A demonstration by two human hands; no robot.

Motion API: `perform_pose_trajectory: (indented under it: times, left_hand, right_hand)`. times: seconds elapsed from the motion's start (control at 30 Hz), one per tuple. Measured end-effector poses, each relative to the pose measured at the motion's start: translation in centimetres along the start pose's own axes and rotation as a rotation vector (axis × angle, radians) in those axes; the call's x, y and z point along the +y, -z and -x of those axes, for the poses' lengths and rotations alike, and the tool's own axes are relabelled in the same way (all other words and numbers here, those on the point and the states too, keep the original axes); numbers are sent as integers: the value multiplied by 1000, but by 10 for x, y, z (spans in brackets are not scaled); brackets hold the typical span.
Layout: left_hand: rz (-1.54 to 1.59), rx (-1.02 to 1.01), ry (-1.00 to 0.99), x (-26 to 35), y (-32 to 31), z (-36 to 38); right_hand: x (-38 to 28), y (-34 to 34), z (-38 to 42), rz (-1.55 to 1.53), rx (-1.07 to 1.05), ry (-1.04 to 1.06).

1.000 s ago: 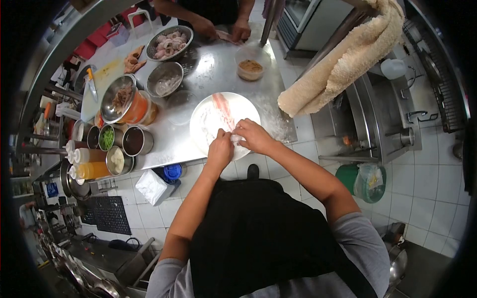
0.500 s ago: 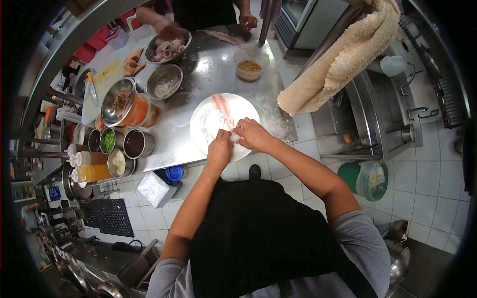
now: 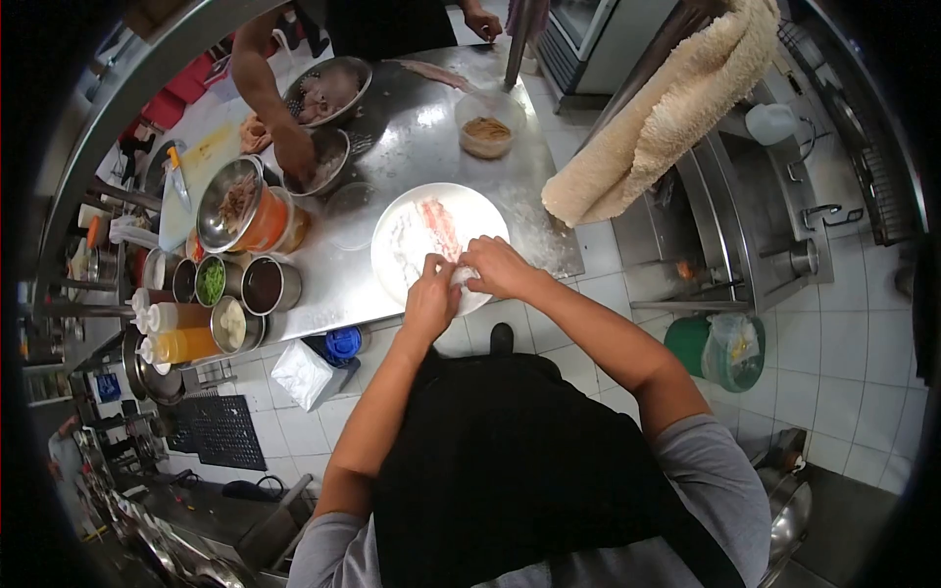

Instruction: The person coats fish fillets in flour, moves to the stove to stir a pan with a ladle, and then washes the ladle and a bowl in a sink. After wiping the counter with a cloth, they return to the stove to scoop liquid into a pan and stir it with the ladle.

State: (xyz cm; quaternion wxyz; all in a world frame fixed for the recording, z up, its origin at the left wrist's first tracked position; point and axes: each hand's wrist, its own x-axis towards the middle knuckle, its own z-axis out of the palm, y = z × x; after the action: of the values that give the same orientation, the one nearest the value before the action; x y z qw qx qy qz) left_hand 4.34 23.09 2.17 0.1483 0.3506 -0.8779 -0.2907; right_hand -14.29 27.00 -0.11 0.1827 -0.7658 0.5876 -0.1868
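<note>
Steel counter (image 3: 412,147): both left hand (image 3: 431,289) and right hand (image 3: 495,267) pinch a floured piece (image 3: 461,276) over the white plate (image 3: 392,257), another strip (image 3: 441,220) still waiting.

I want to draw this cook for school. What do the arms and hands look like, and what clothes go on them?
Both arms are bare from above the elbow down. Short grey sleeves cover the upper arms, and a black apron hangs over the shirt. The left hand and right hand wear no gloves, rings or watch that I can see.
</note>
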Motion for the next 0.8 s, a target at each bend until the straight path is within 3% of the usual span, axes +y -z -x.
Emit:
perform_pose_trajectory:
  times: [0.2,0.37,0.67,0.73,0.8]
  left_hand:
    - [-17,-22,-28,-11,-8,-5]
    - [-32,-21,-33,-18,-8,-11]
    - [12,-85,-86,-24,-6,-10]
    - [-6,22,-40,-9,3,-6]
    - [28,2,-34,-4,5,-3]
  right_hand:
    - [5,-1,-8,-59,-125,-77]
    - [-2,0,0,-154,174,-15]
    - [-2,-1,4,-66,-7,-50]
    - [-1,1,2,-52,-7,-49]
    - [1,3,-2,-37,-4,-47]
